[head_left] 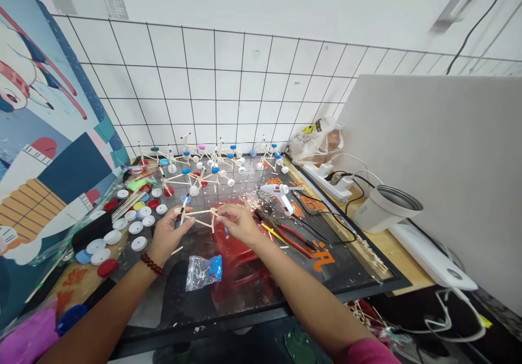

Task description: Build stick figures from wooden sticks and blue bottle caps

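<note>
**Both hands steady a thin-stick frame over the glass counter**

The stick frame (199, 215) sits between the two hands, held just above the dark glass counter (334, 277) near its middle. It is a small open assembly of pale, thin sticks: one long member runs roughly left to right between the fingertips, with shorter pieces slanting down from it towards a joint near the right hand. Its long axis therefore lies across the view, about level, and the frame points neither towards nor away from the person.

The left hand (167, 233) pinches the left end of the frame, fingers closed on the sticks, a bead bracelet (151, 264) at its wrist. The right hand (236, 221) grips the right end, fingertips pressed at the joint.

Judging from the pose, the step in hand is aligning or pressing a joint in the frame. The next move would call for keeping both ends still so the sticks stay in line, as the piece looks light and easily twisted.

Just left lie white, red and blue bottle caps (122, 228). Finished stick-and-cap models (204, 168) stand behind. A white glue gun (281, 193) and red-handled pliers (285, 233) lie to the right, and a small plastic bag (203, 271) lies in front.
</note>
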`<state>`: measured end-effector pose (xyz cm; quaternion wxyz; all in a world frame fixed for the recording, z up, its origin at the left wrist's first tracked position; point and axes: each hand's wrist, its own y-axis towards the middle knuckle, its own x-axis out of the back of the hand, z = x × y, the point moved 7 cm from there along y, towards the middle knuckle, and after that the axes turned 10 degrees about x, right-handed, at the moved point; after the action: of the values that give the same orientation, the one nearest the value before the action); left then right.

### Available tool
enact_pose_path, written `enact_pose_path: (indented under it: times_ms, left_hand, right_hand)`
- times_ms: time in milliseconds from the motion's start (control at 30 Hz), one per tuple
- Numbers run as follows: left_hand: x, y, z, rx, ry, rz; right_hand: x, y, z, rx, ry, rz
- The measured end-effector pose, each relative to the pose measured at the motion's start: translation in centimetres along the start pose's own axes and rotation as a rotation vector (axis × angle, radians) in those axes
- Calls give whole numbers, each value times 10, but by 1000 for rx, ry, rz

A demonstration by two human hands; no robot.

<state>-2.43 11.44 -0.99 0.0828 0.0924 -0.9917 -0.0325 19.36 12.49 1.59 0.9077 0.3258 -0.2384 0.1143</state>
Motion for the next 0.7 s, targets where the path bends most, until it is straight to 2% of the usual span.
enact_pose_path:
  times_ms: [700]
  left_hand:
    - [1,-1,2,22,-23,14]
  right_hand:
    - [3,-5,-2,34,-43,-44]
